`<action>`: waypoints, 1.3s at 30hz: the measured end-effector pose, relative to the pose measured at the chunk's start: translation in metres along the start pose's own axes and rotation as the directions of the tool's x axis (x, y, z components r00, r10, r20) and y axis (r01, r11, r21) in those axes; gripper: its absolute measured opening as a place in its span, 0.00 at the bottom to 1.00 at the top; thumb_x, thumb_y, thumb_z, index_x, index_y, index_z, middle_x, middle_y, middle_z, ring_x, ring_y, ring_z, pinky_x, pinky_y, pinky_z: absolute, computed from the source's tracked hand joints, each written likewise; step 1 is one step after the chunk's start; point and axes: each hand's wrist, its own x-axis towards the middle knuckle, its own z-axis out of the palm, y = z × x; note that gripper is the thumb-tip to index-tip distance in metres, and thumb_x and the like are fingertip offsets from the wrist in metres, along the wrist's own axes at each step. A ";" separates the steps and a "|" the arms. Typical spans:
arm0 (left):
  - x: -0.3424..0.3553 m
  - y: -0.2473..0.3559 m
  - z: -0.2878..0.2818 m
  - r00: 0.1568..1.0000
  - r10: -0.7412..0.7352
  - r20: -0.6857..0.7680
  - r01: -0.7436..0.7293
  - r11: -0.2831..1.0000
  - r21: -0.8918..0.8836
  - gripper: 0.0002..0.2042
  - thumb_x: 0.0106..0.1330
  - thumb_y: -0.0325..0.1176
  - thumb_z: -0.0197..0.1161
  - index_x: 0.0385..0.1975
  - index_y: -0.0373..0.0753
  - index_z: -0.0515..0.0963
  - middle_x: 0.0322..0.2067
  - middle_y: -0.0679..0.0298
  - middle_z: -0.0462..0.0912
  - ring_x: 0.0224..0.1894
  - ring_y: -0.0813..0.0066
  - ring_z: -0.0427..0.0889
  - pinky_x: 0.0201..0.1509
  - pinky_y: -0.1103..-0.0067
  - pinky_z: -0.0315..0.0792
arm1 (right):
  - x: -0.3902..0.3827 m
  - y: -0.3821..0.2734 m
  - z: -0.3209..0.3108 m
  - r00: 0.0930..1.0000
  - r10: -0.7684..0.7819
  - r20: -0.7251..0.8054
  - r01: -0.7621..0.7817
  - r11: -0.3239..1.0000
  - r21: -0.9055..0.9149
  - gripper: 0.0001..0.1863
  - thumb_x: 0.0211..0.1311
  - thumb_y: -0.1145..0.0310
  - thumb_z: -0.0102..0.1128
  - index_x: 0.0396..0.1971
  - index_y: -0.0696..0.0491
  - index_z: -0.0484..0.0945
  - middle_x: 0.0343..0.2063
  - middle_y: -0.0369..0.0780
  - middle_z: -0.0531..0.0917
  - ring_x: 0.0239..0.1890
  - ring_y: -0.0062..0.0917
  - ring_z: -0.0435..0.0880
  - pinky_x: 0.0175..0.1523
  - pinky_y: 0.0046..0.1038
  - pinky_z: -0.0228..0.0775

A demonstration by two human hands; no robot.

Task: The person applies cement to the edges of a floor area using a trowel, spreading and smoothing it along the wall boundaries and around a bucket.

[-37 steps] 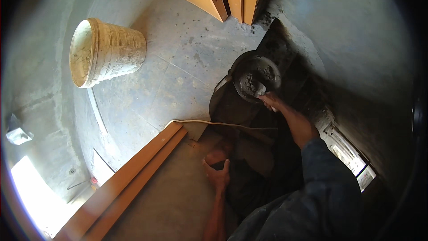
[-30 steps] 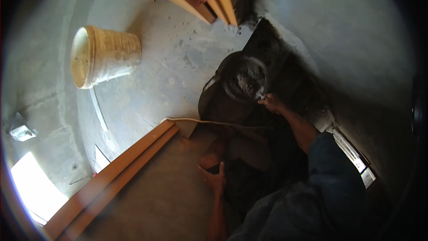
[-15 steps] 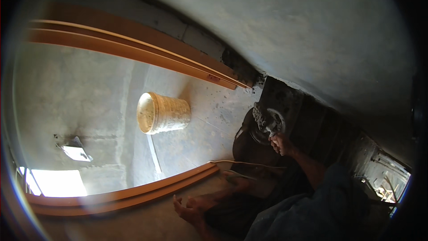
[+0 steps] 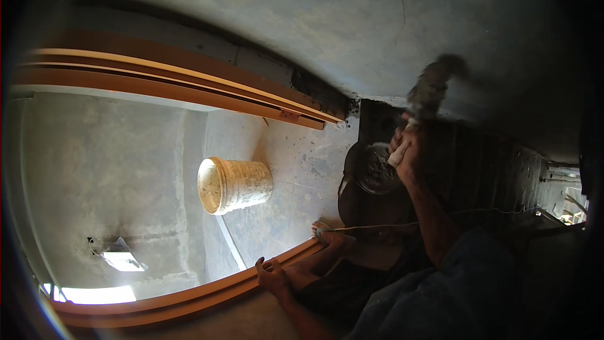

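Observation:
My right hand (image 4: pixel 406 146) is closed around the pale handle of a trowel (image 4: pixel 429 91), raised beside the grey wall (image 4: pixel 352 19). Wet-looking grey mortar seems to cover its blade, which is smeared by motion. Below that hand is a round dark pan (image 4: pixel 358 179) with mortar (image 4: pixel 379 167) in it. My left hand (image 4: pixel 272 277) is by the lower orange door frame (image 4: pixel 189 299), its fingers loosely bent and apart with nothing in them. Whether it touches the frame I cannot tell.
A mortar-stained yellowish bucket (image 4: pixel 242 184) lies beyond the lower frame member. Another orange frame member (image 4: pixel 189 88) runs along the upper left. A thin cable (image 4: pixel 377 226) crosses near my foot (image 4: pixel 324 233). Bright clutter (image 4: pixel 571 208) shows at the far right.
My right hand has lifted the mortar-laden trowel out of the pan, up and to the right towards the wall. My left hand stays near the frame; the view has shifted slightly.

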 end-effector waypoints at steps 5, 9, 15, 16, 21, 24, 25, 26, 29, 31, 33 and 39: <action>0.006 -0.014 -0.001 0.998 -0.066 -0.003 0.065 0.996 -0.067 0.20 0.57 0.33 0.66 0.48 0.32 0.75 0.29 0.53 0.85 0.30 0.62 0.85 0.36 0.71 0.78 | 0.006 -0.072 0.035 0.803 -0.561 -0.201 0.549 0.828 -0.118 0.24 0.55 0.74 0.53 0.55 0.52 0.68 0.24 0.35 0.69 0.21 0.21 0.67 0.26 0.26 0.62; 0.007 -0.027 -0.002 0.997 -0.036 -0.074 0.034 0.999 -0.031 0.19 0.57 0.33 0.66 0.47 0.32 0.76 0.28 0.53 0.84 0.29 0.66 0.84 0.33 0.73 0.78 | 0.015 -0.116 0.031 0.616 -0.730 -0.297 0.682 0.682 -0.263 0.20 0.55 0.76 0.57 0.49 0.56 0.68 0.28 0.36 0.72 0.27 0.23 0.73 0.33 0.27 0.69; 0.014 -0.049 -0.004 0.986 -0.165 -0.039 0.155 0.971 -0.182 0.16 0.57 0.32 0.65 0.43 0.32 0.78 0.27 0.53 0.84 0.27 0.67 0.84 0.30 0.76 0.78 | 0.038 -0.061 0.072 0.291 -0.914 -0.281 0.758 0.400 -0.515 0.17 0.61 0.75 0.56 0.48 0.58 0.64 0.31 0.41 0.76 0.32 0.25 0.77 0.38 0.30 0.74; 0.014 -0.047 -0.003 0.984 -0.170 -0.055 0.157 0.971 -0.180 0.16 0.57 0.32 0.65 0.43 0.32 0.78 0.27 0.53 0.84 0.27 0.67 0.84 0.30 0.76 0.78 | 0.046 -0.035 0.084 0.343 -0.896 -0.283 0.785 0.439 -0.437 0.17 0.62 0.75 0.56 0.48 0.58 0.64 0.32 0.41 0.76 0.33 0.25 0.77 0.39 0.29 0.74; 0.019 -0.041 0.030 0.979 -0.192 0.070 0.204 0.929 -0.310 0.13 0.57 0.29 0.62 0.41 0.29 0.79 0.25 0.55 0.84 0.25 0.71 0.84 0.30 0.78 0.77 | 0.144 0.190 0.051 0.447 -0.841 0.304 0.688 0.107 -0.717 0.30 0.55 0.78 0.62 0.59 0.56 0.65 0.46 0.46 0.74 0.40 0.35 0.79 0.46 0.33 0.73; 0.025 -0.041 -0.005 0.963 -0.270 0.001 0.258 0.919 -0.298 0.13 0.56 0.29 0.63 0.40 0.29 0.79 0.25 0.55 0.85 0.25 0.72 0.84 0.29 0.79 0.77 | -0.003 0.255 0.015 0.716 -0.402 0.570 0.692 0.303 -0.655 0.29 0.54 0.76 0.61 0.58 0.58 0.67 0.37 0.52 0.77 0.39 0.49 0.78 0.43 0.43 0.72; 0.024 -0.037 -0.003 0.961 -0.277 -0.027 0.257 0.920 -0.297 0.13 0.56 0.29 0.63 0.39 0.29 0.79 0.25 0.56 0.84 0.25 0.72 0.85 0.28 0.79 0.76 | -0.039 0.251 -0.023 0.803 -0.203 0.560 0.593 0.369 -0.716 0.25 0.55 0.74 0.60 0.55 0.57 0.70 0.37 0.51 0.78 0.40 0.47 0.79 0.42 0.43 0.72; 0.027 -0.027 0.002 0.986 -0.153 -0.072 0.145 0.984 -0.108 0.12 0.56 0.30 0.64 0.39 0.32 0.79 0.24 0.55 0.84 0.25 0.68 0.85 0.28 0.76 0.77 | -0.055 0.241 -0.059 0.796 -0.163 0.582 0.598 0.361 -0.716 0.24 0.56 0.71 0.59 0.54 0.57 0.72 0.38 0.50 0.78 0.39 0.46 0.80 0.42 0.41 0.73; 0.033 0.019 0.020 0.996 0.084 -0.026 -0.083 0.996 0.025 0.13 0.57 0.33 0.65 0.40 0.37 0.80 0.25 0.55 0.84 0.28 0.62 0.85 0.35 0.70 0.77 | -0.071 0.213 -0.153 0.928 0.060 0.368 0.305 0.445 -0.842 0.21 0.57 0.67 0.59 0.52 0.56 0.74 0.36 0.48 0.81 0.37 0.42 0.83 0.43 0.39 0.74; 0.045 0.044 0.032 0.968 0.198 0.153 -0.207 0.977 0.044 0.14 0.59 0.36 0.65 0.44 0.43 0.79 0.26 0.57 0.84 0.34 0.56 0.83 0.46 0.64 0.73 | -0.061 0.186 -0.209 0.952 0.052 0.302 0.259 0.386 -0.885 0.21 0.57 0.64 0.59 0.50 0.56 0.74 0.35 0.47 0.82 0.37 0.42 0.84 0.44 0.38 0.74; 0.061 0.103 0.033 0.873 0.310 0.377 -0.308 0.949 -0.068 0.14 0.61 0.35 0.65 0.45 0.40 0.78 0.25 0.57 0.84 0.34 0.58 0.84 0.45 0.66 0.74 | -0.041 0.131 -0.240 0.974 0.167 0.151 0.128 0.144 -0.981 0.23 0.57 0.61 0.59 0.51 0.56 0.74 0.37 0.48 0.83 0.41 0.44 0.84 0.46 0.38 0.75; 0.102 0.165 0.084 0.617 0.505 0.604 -0.418 0.860 -0.292 0.20 0.63 0.35 0.65 0.55 0.38 0.74 0.39 0.49 0.84 0.41 0.56 0.85 0.46 0.68 0.76 | 0.015 0.059 -0.280 0.980 0.200 0.016 0.069 -0.258 -0.964 0.25 0.57 0.60 0.60 0.53 0.56 0.74 0.42 0.53 0.82 0.46 0.49 0.82 0.50 0.44 0.74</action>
